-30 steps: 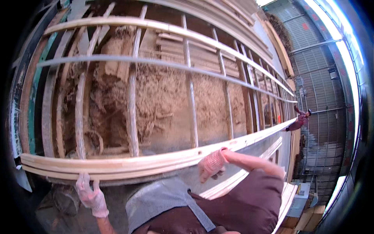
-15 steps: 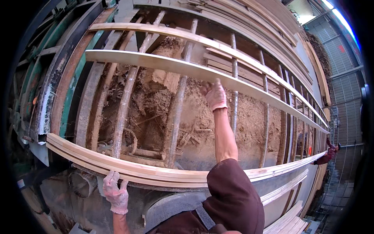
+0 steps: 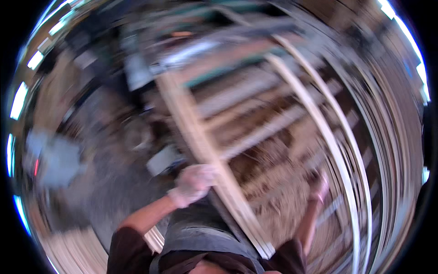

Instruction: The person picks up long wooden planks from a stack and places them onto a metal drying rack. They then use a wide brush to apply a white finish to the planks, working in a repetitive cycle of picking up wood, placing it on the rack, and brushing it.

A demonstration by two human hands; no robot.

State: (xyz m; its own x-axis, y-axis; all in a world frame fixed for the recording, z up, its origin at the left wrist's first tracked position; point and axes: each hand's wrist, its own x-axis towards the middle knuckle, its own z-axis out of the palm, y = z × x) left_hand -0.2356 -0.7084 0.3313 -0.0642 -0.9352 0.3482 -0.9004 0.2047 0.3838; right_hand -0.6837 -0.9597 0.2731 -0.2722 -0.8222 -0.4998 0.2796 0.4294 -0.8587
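Very blurry; left hand (image 3: 195,182) in pale glove wrapped around long wood strip (image 3: 200,137); right hand (image 3: 319,188) up by wood frame (image 3: 319,123), grip impossible to tell.

The long wooden plank (image 3: 207,150) runs up and away from the left hand (image 3: 194,182), which lies against its left side; the right hand (image 3: 319,189) sits well to its right, on the slatted frame (image 3: 273,128) behind the plank.
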